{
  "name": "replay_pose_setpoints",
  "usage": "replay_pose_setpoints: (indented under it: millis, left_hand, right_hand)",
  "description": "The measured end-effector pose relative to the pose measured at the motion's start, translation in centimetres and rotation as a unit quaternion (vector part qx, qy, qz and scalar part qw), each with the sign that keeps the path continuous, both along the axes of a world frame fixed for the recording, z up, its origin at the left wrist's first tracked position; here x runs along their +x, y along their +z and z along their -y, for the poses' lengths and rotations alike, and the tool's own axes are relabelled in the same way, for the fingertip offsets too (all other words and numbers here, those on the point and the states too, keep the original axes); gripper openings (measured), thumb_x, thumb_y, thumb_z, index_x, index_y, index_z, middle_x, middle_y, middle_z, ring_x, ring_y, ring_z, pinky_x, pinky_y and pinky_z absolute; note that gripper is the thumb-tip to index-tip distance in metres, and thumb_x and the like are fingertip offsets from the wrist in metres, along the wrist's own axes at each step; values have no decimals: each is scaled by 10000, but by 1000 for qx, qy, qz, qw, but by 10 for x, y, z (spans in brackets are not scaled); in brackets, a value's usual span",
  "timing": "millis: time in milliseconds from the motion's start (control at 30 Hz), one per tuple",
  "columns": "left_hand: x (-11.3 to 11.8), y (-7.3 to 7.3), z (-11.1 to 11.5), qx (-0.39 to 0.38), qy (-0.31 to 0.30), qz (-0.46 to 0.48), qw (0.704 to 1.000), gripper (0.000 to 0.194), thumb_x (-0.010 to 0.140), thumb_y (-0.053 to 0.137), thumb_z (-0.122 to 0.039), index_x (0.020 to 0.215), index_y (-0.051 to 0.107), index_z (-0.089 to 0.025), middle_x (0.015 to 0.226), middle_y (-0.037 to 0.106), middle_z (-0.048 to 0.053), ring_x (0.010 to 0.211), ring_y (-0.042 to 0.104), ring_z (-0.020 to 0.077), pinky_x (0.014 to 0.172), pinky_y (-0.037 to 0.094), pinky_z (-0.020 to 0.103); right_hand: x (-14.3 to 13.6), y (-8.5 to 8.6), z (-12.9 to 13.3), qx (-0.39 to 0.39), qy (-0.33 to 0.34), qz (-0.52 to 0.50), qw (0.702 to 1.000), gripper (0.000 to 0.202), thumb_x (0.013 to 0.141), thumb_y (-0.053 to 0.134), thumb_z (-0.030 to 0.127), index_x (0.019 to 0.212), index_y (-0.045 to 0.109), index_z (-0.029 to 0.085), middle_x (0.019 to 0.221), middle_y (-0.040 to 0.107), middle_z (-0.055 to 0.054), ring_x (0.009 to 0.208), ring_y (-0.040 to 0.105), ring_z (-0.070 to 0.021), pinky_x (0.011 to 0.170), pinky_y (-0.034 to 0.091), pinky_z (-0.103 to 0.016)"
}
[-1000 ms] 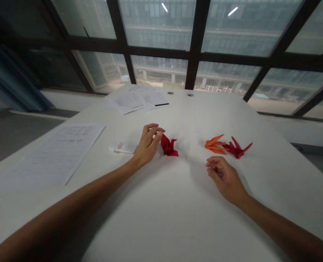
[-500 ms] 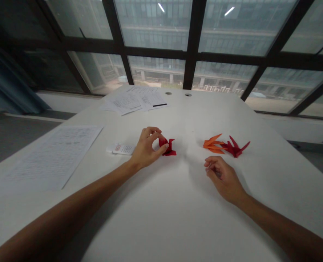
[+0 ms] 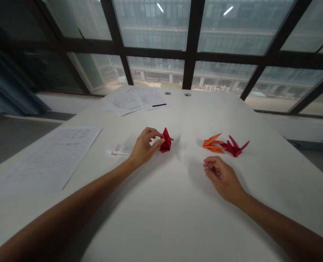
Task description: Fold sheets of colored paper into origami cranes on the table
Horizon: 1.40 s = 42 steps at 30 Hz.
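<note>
Between the thumb and fingertips of my left hand (image 3: 146, 146) is a red origami crane (image 3: 166, 141), pinched at its left side, with a point standing up. My right hand (image 3: 222, 178) rests near the table's middle right, fingers curled with the thumb close to them; nothing shows in it. Just beyond that hand lie an orange origami crane (image 3: 213, 144) and a dark red origami crane (image 3: 235, 147), side by side and touching or overlapping.
A small white printed packet (image 3: 121, 149) lies behind my left wrist. One printed sheet (image 3: 52, 156) is on the left of the white table (image 3: 161, 211), and several papers (image 3: 134, 101) are spread at its far end. Framed windows (image 3: 156, 69) stand beyond.
The red crane in my left hand has turned, so that a point now stands upward. My left hand has shifted slightly left. My right hand and the other cranes stay in place.
</note>
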<state>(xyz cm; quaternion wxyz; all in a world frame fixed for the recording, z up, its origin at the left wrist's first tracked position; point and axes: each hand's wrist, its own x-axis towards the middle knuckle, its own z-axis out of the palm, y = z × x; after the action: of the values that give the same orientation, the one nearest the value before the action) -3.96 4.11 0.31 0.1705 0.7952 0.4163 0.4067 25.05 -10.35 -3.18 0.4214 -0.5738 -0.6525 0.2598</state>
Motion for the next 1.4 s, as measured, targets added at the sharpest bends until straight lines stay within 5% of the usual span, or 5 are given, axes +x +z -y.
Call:
replay_pose_setpoints:
  millis: [367, 633, 1067, 1233, 1400]
  left_hand:
    - [-3, -8, -2, -38, 5, 55, 998, 290, 968, 577, -402, 1181, 593, -206, 1103, 637, 50, 900, 610, 155, 758, 498, 280]
    - [-4, -6, -1, -8, -28, 3, 1000, 189, 921, 634, -384, 988, 666, -210, 1015, 606, 39, 843, 586, 164, 732, 495, 290]
    - [-4, 4, -11, 13, 154, 87, 984, 424, 868, 648, -429, 1203, 564, -183, 979, 599, 37, 676, 551, 140, 583, 459, 258]
    - [19, 10, 25, 105, 64, 86, 989, 201, 904, 604, -310, 1062, 548, -198, 863, 567, 7, 689, 533, 146, 623, 446, 263]
    - [71, 5, 46, 17, -105, -115, 988, 171, 944, 555, -318, 1087, 573, -226, 1016, 615, 37, 812, 603, 182, 769, 496, 337]
  right_hand:
    - [0, -1, -1, -1, 7, -1, 1000, 157, 934, 547, 255, 1089, 563, 246, 959, 671, -31, 755, 647, -162, 672, 520, -298]
    - [-3, 2, -2, -1, 13, 0, 1000, 196, 915, 547, 192, 1103, 569, 242, 951, 668, -14, 728, 615, -144, 662, 495, -277]
    - [-3, -3, -14, 23, 38, 10, 999, 170, 924, 547, 177, 1085, 589, 215, 866, 653, 9, 634, 558, -111, 612, 446, -238]
    - [-2, -2, -18, 43, 31, 18, 998, 139, 925, 537, 174, 1042, 603, 211, 798, 630, 21, 619, 547, -115, 614, 430, -241]
    - [-5, -3, -22, 68, 31, 47, 996, 102, 889, 549, 128, 905, 614, 205, 764, 619, 23, 663, 560, -129, 646, 419, -244]
